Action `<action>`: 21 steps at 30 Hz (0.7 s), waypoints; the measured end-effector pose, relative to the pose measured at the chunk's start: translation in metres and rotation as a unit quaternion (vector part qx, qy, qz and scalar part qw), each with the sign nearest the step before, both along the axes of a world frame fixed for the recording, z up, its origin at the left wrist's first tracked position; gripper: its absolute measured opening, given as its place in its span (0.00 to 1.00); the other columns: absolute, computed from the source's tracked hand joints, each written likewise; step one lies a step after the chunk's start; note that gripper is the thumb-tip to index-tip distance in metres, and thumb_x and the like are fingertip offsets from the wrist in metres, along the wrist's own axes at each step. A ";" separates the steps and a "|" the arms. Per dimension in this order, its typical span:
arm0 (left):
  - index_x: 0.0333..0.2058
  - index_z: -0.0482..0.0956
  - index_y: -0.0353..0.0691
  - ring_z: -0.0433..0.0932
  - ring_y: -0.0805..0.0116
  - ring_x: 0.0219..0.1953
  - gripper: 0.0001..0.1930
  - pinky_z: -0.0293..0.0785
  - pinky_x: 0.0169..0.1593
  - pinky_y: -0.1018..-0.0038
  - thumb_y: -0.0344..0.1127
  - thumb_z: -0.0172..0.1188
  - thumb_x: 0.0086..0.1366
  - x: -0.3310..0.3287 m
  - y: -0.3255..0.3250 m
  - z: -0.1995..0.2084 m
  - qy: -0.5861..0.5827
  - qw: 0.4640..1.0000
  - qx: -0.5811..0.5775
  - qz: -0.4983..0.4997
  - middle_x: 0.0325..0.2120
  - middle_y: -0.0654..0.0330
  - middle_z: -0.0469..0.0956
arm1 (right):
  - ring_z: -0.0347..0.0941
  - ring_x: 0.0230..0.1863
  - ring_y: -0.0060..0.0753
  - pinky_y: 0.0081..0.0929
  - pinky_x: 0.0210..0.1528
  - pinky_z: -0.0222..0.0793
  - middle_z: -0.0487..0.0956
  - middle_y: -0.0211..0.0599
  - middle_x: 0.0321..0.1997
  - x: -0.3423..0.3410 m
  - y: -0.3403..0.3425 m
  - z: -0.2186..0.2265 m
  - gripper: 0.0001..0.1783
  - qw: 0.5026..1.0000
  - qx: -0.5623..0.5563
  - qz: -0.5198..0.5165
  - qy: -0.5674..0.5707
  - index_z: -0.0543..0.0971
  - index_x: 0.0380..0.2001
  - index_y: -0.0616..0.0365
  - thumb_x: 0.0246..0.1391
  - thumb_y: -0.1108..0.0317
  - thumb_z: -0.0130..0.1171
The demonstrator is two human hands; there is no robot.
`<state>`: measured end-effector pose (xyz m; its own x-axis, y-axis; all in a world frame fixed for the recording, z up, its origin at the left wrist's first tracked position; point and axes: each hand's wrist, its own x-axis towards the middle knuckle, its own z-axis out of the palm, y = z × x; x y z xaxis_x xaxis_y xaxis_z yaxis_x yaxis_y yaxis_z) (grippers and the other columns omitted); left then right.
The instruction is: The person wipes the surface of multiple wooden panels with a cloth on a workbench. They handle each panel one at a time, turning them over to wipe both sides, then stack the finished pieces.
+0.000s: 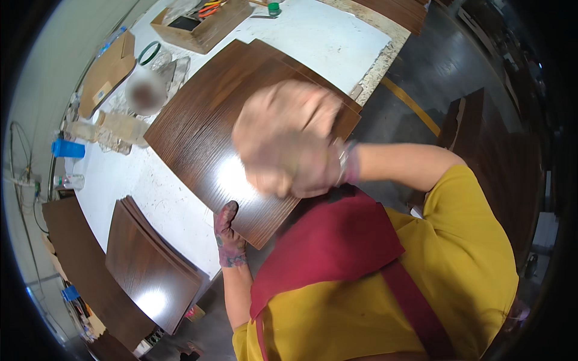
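A dark brown wood-grain panel (205, 132) lies on the white-topped table, with another panel's edge showing under it at the far right side. My right hand (307, 165), gloved and smeared by motion, grips a bunched pale pink cloth (289, 111) over the panel. In a stained purplish glove, my left hand (230, 237) holds the panel's near left edge. Its thumb points up along that edge, while its fingers are mostly hidden. Bright light reflects off the panel's surface beside the cloth.
More brown panels (150, 259) are stacked at the lower left. A cardboard box (205, 36) with orange-handled tools stands at the back. Along the left side are a plastic jar (144, 90), a blue cup (67, 148) and clear bottles. A large brown stack (481, 132) stands at right.
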<state>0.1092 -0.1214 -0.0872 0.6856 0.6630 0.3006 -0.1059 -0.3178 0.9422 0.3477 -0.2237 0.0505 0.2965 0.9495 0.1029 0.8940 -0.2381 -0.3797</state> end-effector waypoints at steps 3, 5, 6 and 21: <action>0.37 0.72 0.34 0.73 0.69 0.32 0.09 0.73 0.40 0.72 0.32 0.56 0.61 0.006 0.002 0.001 0.040 0.950 -0.309 0.029 0.30 0.63 0.72 | 0.73 0.45 0.31 0.31 0.48 0.70 0.75 0.39 0.42 0.054 -0.016 -0.093 0.14 0.947 0.198 0.030 0.252 0.74 0.42 0.56 0.54 0.62 0.54; 0.41 0.71 0.34 0.74 0.69 0.34 0.13 0.75 0.41 0.71 0.35 0.57 0.60 0.012 -0.005 0.017 0.040 0.841 -0.532 0.092 0.32 0.62 0.73 | 0.76 0.41 0.29 0.29 0.46 0.72 0.79 0.39 0.39 0.160 -0.059 -0.134 0.13 0.902 0.119 -0.116 0.398 0.77 0.41 0.56 0.55 0.64 0.50; 0.41 0.70 0.35 0.73 0.70 0.34 0.15 0.75 0.39 0.70 0.37 0.58 0.59 -0.025 0.019 -0.061 -0.053 0.804 -0.592 0.009 0.32 0.63 0.73 | 0.77 0.39 0.28 0.28 0.44 0.73 0.80 0.39 0.37 0.210 -0.083 -0.132 0.13 0.919 0.075 -0.204 0.328 0.78 0.40 0.56 0.56 0.65 0.48; 0.60 0.58 0.37 0.72 0.65 0.45 0.30 0.74 0.46 0.69 0.34 0.60 0.62 0.005 0.017 -0.010 0.057 0.915 -0.400 0.018 0.47 0.57 0.70 | 0.75 0.29 0.34 0.33 0.34 0.71 0.78 0.35 0.28 0.096 0.092 -0.162 0.07 0.726 0.095 -0.014 0.681 0.77 0.31 0.49 0.53 0.62 0.52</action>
<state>0.1140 -0.1046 -0.0970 0.6554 0.6621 -0.3633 0.0055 0.4769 0.8790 0.4438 -0.1313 -0.1116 0.2646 0.9481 -0.1761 -0.3459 -0.0772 -0.9351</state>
